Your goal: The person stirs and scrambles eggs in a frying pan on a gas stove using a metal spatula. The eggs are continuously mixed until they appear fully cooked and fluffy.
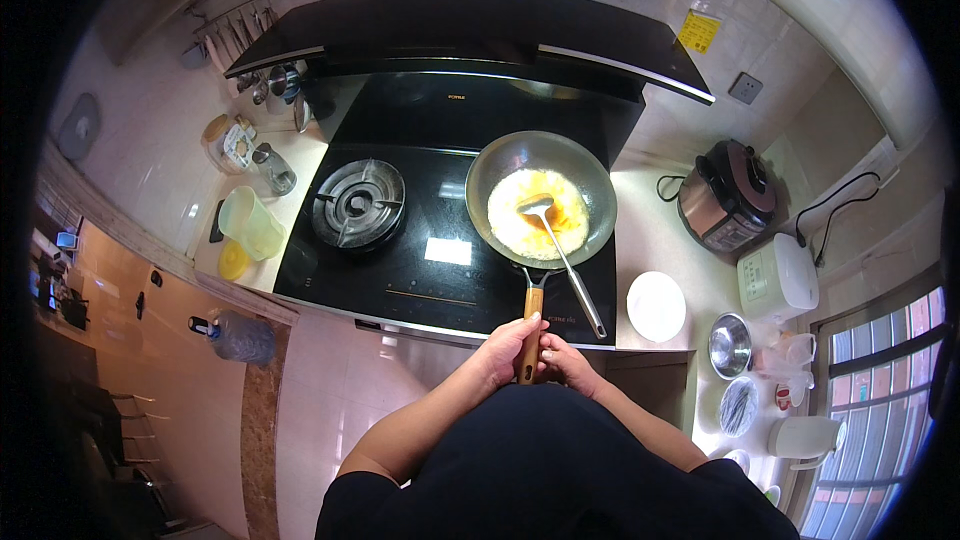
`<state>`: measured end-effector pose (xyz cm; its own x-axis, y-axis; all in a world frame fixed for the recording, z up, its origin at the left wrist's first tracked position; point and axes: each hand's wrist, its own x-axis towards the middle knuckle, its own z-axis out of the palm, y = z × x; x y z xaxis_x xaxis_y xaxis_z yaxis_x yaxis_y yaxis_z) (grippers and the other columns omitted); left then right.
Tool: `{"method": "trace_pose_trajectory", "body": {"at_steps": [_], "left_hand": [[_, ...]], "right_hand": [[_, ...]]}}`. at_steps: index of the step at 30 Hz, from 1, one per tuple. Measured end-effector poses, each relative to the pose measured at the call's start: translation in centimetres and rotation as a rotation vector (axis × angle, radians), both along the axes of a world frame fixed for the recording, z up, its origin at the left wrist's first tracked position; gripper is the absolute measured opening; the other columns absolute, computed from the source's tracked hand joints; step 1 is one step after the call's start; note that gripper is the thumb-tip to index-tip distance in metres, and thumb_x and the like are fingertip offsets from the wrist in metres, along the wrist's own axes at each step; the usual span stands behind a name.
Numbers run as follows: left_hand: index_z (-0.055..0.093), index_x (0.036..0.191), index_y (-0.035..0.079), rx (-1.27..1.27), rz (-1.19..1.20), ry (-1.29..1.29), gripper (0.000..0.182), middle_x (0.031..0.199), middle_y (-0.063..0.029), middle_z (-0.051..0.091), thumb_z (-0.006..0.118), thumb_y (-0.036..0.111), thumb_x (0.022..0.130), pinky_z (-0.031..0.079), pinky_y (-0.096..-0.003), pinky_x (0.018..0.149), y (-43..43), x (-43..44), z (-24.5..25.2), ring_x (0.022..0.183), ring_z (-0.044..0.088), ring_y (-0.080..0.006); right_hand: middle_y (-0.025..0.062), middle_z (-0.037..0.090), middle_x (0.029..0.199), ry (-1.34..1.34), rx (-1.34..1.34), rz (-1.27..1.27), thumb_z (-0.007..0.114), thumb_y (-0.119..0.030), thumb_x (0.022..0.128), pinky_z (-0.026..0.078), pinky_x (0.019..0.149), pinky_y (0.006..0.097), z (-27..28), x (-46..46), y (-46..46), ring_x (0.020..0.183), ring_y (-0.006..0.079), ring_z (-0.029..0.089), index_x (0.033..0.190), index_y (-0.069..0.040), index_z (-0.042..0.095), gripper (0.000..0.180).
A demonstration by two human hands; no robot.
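A metal wok [487,202] with a wooden handle stands on the right burner of a black gas cooktop [442,292]. Yellow egg with a pale, frothy rim [502,217] covers its bottom. A metal spatula [562,251] rests with its blade in the egg and its handle over the wok's near edge; neither hand touches it. My left hand [514,345] grips the wok's wooden handle [531,345] from the left. On the handle's right side is my right hand [566,364], its fingers curled close to it; whether they grip it is partly hidden.
A white plate [656,306] lies right of the cooktop, below a pressure cooker [726,199] and a white appliance [778,277]. Left are an iron burner grate [358,204], a pale green jug [251,223] and a glass bottle [274,170]. A range hood [465,22] overhangs the back.
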<state>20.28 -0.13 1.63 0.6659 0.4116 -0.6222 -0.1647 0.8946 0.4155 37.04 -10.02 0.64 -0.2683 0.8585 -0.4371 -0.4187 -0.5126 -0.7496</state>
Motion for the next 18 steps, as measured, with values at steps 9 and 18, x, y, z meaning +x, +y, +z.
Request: {"method": "trace_pose_trajectory", "body": {"at_steps": [9, 18], "left_hand": [[0.061, 0.118, 0.007, -0.017, -0.002, -0.013, 0.035, 0.092, -0.0060, 0.064, 0.054, 0.041, 0.110, 0.058, -0.0390, 0.065, 0.03, -0.01, 0.08, 0.080, 0.065, -0.0222], [0.061, 0.118, 0.007, -0.012, -0.006, -0.002, 0.035, 0.093, -0.0057, 0.065, 0.055, 0.041, 0.110, 0.058, -0.0386, 0.066, 0.01, -0.02, 0.09, 0.081, 0.065, -0.0218]], "right_hand": [[-0.0005, 0.058, 0.120, 0.021, -0.017, -0.018, 0.061, -0.027, 0.102, 0.051, 0.087, 0.0256, 0.49, -0.19, -0.05, 0.097, 0.0089, 0.060, 0.142, -0.011, 0.048, 0.045], [0.0001, 0.058, 0.120, 0.013, -0.019, -0.010, 0.061, -0.027, 0.102, 0.051, 0.087, 0.0260, 0.25, -0.11, 0.02, 0.097, 0.0092, 0.059, 0.143, -0.011, 0.046, 0.046]]}}
